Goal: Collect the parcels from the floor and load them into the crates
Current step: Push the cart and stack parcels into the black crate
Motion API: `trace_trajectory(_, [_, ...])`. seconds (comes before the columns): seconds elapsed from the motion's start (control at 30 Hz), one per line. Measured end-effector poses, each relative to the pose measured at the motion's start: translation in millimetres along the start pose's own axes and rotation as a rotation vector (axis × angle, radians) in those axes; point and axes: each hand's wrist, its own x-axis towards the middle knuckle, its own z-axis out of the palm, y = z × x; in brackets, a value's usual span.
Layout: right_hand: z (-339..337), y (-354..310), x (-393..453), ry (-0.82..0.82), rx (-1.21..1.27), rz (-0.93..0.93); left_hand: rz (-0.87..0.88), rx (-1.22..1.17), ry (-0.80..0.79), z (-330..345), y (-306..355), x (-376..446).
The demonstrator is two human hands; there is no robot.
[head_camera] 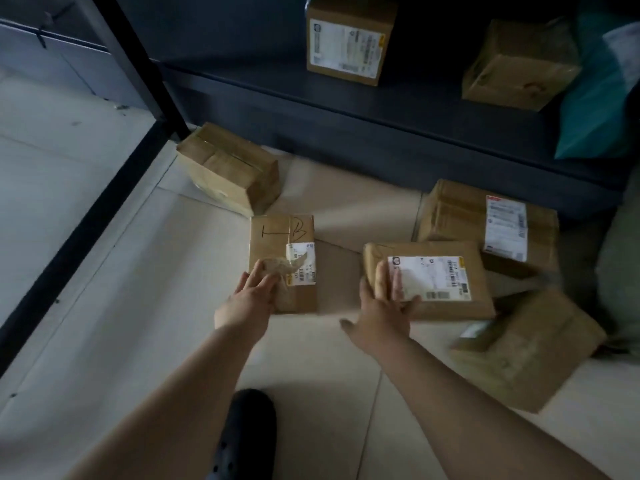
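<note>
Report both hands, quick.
Left hand: open, fingers resting on the marked parcel.
Right hand: open, fingers laid on the labelled parcel.

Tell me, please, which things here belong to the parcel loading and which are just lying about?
Job:
left hand on marked parcel
right hand on labelled parcel
three more floor parcels

Lying about:
teal bag
black shoe
shelf with two boxes, possibly part of the job

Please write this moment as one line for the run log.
phase: reaching | left hand: open, on parcel marked B | right hand: open, on labelled flat parcel | both parcels on floor
</note>
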Motion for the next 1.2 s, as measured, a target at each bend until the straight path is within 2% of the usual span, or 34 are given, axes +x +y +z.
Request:
trace_trajectory(0.1, [12.3, 8.8, -18.7, -0.011, -0.073, -0.123, -0.011, 0.047, 0.011, -4.3, 18.0, -9.5])
trace_trajectory(0.23, [17.1, 15.9, -43.1, 0.001, -0.059, -0.344, 0.144, -0.005, 0.099, -3.1, 60.6, -19.0])
trace_trajectory(0.3, [16.2, 21.8, -46.9, 0.133, -0.005, -0.433, 0.124, -0.141, 0.081, 1.1, 85.9, -20.7])
trace_trajectory(0.37, [14.9, 31.1, -42.2, 0.303, 0.087, -0.347, -0.044, -0.246, -0.008, 6.5, 109.2, -21.6])
trace_trajectory(0.43, [1.7, 48.8, -26.4, 0.296, 0.123, -0.212, -0.253, -0.468, -0.104, 17.4, 123.3, -25.8])
trace_trajectory(0.47, [-1.9, 58.7, -16.9, 0.21, 0.135, -0.141, -0.315, -0.571, -0.114, 23.0, 127.6, -28.5])
trace_trajectory(0.5, [-8.0, 65.1, -10.1, 0.121, 0.173, -0.049, -0.328, -0.603, -0.084, 27.3, 130.2, -30.8])
trace_trajectory(0.57, [-15.4, 72.7, -3.5, 0.083, 0.361, 0.155, -0.22, -0.424, 0.03, 26.9, 131.0, -33.5])
trace_trajectory(0.63, [-9.1, 78.0, -1.3, 0.043, 0.596, 0.274, -0.086, -0.264, 0.088, 21.2, 126.5, -28.0])
trace_trajectory(0.7, [4.7, 76.6, -5.2, -0.095, 0.756, 0.325, -0.068, -0.221, -0.048, 18.5, 121.9, -17.7])
trace_trajectory(0.73, [10.6, 74.3, -8.3, -0.112, 0.851, 0.355, -0.09, -0.234, -0.125, 19.5, 120.8, -15.4])
trace_trajectory(0.83, [16.1, 69.2, -23.2, -0.023, 1.187, 0.387, -0.122, -0.313, -0.185, 29.7, 121.7, -22.0])
trace_trajectory(0.93, [4.1, 67.3, -44.9, 0.077, 1.492, 0.341, -0.029, -0.483, -0.087, 28.4, 123.9, -36.2])
trace_trajectory(1.0, [-9.8, 60.8, -49.6, 0.115, 1.592, 0.24, 0.034, -0.725, 0.025, 3.6, 120.6, -40.3])
trace_trajectory(1.1, [-39.0, 30.8, -40.4, 0.176, 1.615, 0.04, -0.001, -1.019, 0.177, -56.1, 106.3, -46.1])
trace_trajectory(1.2, [-68.4, -12.9, -30.7, 0.142, 1.536, -0.116, -0.102, -1.141, 0.329, -98.5, 74.2, -48.7])
